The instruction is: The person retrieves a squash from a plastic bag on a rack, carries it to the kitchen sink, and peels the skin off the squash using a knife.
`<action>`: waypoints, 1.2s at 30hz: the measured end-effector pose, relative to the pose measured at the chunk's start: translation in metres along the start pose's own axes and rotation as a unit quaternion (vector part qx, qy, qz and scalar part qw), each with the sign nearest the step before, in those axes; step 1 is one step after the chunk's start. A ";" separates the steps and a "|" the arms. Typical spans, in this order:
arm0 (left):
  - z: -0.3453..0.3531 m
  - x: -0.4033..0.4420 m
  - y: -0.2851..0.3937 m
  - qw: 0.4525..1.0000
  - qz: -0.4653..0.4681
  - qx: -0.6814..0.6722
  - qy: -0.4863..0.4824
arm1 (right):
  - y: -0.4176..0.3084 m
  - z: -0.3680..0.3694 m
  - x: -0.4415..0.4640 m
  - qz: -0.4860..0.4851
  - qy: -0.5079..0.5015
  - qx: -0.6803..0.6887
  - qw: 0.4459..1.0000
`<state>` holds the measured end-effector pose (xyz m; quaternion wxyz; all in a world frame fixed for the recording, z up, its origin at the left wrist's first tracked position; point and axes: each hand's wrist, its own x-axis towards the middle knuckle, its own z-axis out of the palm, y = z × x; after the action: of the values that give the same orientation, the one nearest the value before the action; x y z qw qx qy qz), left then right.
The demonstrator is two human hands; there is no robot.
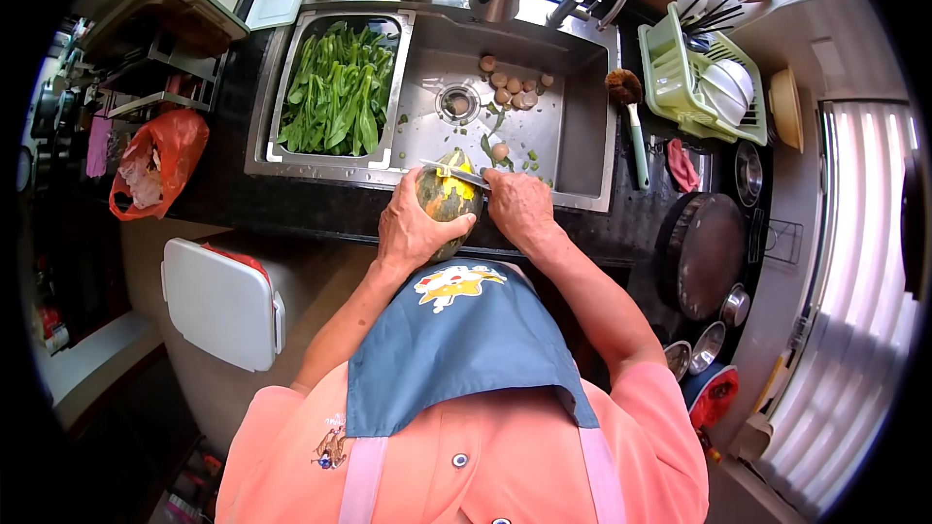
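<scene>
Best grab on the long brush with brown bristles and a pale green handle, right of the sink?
Likely the near half of its slim, pale green handle, from the near side: the handle's free end points that way, and the round brown bristle head sits at the far end. The right hand is nearer but holds a grey-bladed knife, so free it first.
</scene>
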<state>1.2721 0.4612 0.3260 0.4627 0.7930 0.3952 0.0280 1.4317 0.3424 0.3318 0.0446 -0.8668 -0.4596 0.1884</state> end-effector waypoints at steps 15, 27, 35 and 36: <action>-0.040 0.000 -0.004 0.969 0.059 -0.234 -0.052 | 0.073 0.035 -0.005 0.196 0.040 0.405 0.892; -0.148 -0.086 0.136 0.863 0.459 -0.211 0.004 | 0.053 0.044 -0.024 0.205 0.030 0.558 0.804; -0.142 -0.091 0.146 0.856 0.471 -0.210 0.040 | 0.047 0.029 -0.022 0.203 0.024 0.521 0.829; -0.141 -0.090 0.146 0.856 0.471 -0.211 0.042 | 0.047 0.027 -0.022 0.204 0.024 0.517 0.831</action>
<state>1.2395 0.4649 0.5457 0.5338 0.7655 -0.0214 0.3588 1.4470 0.2947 0.3016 0.4575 -0.7959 -0.1065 0.3821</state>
